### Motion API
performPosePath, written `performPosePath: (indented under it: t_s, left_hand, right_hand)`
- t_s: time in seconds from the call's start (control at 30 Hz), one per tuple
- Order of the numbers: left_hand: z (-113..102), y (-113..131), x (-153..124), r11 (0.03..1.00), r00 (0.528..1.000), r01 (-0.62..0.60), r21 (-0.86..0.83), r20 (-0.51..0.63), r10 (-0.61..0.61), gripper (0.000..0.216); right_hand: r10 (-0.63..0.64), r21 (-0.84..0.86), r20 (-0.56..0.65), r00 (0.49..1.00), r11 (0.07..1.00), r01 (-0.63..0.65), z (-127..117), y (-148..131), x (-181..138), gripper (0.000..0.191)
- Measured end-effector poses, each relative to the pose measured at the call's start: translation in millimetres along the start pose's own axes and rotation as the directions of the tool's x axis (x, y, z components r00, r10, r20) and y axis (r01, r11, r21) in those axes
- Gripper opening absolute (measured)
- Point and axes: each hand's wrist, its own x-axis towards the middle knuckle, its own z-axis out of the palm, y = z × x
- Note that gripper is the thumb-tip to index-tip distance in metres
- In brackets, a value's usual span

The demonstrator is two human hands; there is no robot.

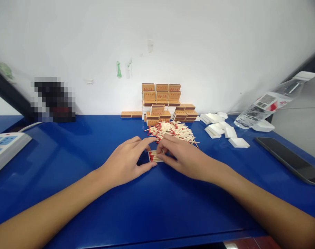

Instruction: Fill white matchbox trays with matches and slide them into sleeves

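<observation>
A small white matchbox tray [149, 156] lies on the blue table with red-headed matches [154, 157] inside, their heads to the left. My left hand [129, 159] holds the tray's left end, thumb at the near side and fingers at the far side. Over the tray's right part, my right hand [180, 155] has thumb and fingertips pinched together on matches; the fingers hide how many. Just beyond both hands spreads a heap of loose matches [173, 131].
Printed matchboxes [162, 97] stand stacked against the wall behind the heap. Several white trays [225, 129] lie to the right, near a tilted plastic bottle [268, 100] and a phone [289, 157]. A power strip [7, 148] sits at the left; a pixelated dark object [54, 100] stands behind it.
</observation>
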Motion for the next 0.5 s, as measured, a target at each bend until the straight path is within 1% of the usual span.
performPosePath:
  t_s: [0.1, 0.23, 0.37, 0.43, 0.5]
  left_hand:
    - [0, 0, 0, 1.000, 1.000, -0.009, -0.008, -0.003, 0.009, 0.063]
    - [-1, 0, 0, 1.000, 1.000, -0.014, -0.009, -0.006, 0.014, 0.063]
    - [0, 0, 0, 1.000, 1.000, -0.023, -0.010, 0.002, 0.023, 0.063]
    - [0, -1, 0, 0.999, 0.999, -0.033, -0.002, -0.003, 0.033, 0.057]
    - [0, -1, 0, 0.999, 0.999, -0.043, 0.007, -0.002, 0.043, 0.047]
  right_hand:
    - [-0.008, -0.036, 0.011, 1.000, 0.999, 0.008, 2, -3, 0, 0.007]
    - [-0.024, -0.089, -0.003, 1.000, 0.996, 0.023, -4, 1, -2, 0.007]
    - [-0.038, -0.079, 0.043, 0.998, 0.996, 0.041, -8, 4, -3, 0.008]
    - [-0.039, -0.073, 0.044, 0.998, 0.996, 0.042, -9, 4, -3, 0.007]
    - [-0.043, -0.070, 0.025, 0.999, 0.997, 0.045, -9, 2, -3, 0.007]
